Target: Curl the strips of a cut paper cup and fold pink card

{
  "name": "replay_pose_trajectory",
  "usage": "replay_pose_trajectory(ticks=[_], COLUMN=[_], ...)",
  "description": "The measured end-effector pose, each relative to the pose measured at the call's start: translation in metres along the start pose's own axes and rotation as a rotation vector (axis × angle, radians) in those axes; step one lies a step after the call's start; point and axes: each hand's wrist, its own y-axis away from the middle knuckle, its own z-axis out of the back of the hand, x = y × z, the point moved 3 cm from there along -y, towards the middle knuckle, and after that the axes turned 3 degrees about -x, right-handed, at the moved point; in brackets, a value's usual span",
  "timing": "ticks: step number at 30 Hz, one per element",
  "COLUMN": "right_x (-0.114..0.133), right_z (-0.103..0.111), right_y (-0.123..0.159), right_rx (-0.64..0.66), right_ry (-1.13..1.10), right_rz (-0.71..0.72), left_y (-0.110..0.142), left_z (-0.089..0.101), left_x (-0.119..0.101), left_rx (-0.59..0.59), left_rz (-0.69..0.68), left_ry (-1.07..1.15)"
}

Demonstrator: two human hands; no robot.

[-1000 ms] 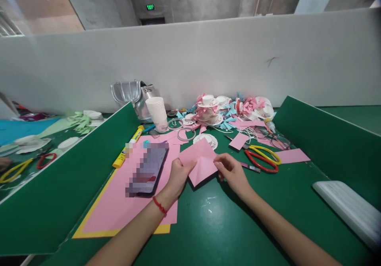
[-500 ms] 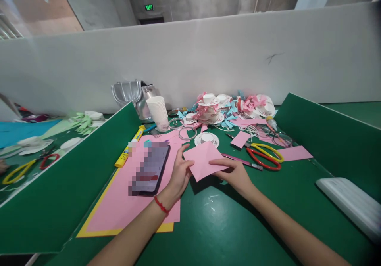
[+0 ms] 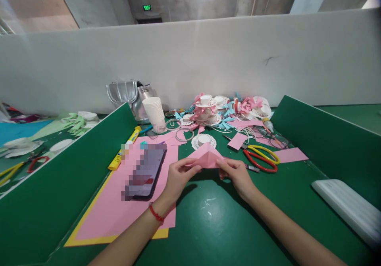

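Note:
A creased piece of pink paper (image 3: 207, 155) is held up over the green table, bent along a middle fold so that its centre peaks. My left hand (image 3: 182, 175) pinches its left corner between thumb and fingers. On the opposite side, my right hand (image 3: 236, 175) grips the right corner, its thumb along the near edge. Just beyond the paper lies a white lace-edged paper doily with a small white cup base (image 3: 204, 140) on it. Scissors with red and yellow handles (image 3: 262, 158) rest to the right of my right hand, beside a partly hidden utility knife (image 3: 253, 168).
Left of my hands a phone (image 3: 149, 173) lies on pink and yellow sheets (image 3: 125, 222), near a yellow glue stick (image 3: 124, 149). Stacked paper cups (image 3: 154, 113) and finished-looking paper crafts (image 3: 208, 109) stand at the back. Green dividers (image 3: 321, 135) flank the table; a white object (image 3: 347, 208) lies right.
The pink paper has gone from a nearly flat diamond to a bent, peaked shape. Both hands have shifted their hold to its left and right corners. The view has moved slightly.

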Motion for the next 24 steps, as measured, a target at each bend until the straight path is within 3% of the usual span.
replay_pose_trajectory(ticks=[7, 14, 21, 24], right_x=[0.001, 0.008, 0.012, 0.013], right_z=[-0.001, 0.002, 0.009, 0.008], right_y=[0.001, -0.001, -0.004, -0.004], right_rx=[-0.016, 0.042, 0.019, 0.0], right_ry=[-0.05, 0.09, 0.093, 0.062], right_rz=[0.001, 0.042, 0.028, 0.018], left_y=[0.0, 0.001, -0.002, -0.003], left_z=[0.006, 0.008, 0.007, 0.009], left_x=[-0.003, -0.006, -0.01, -0.01], left_rx=[-0.062, -0.129, 0.002, -0.021], left_rz=[-0.101, -0.092, -0.066, -0.088], left_ry=[-0.154, -0.178, -0.142, -0.165])
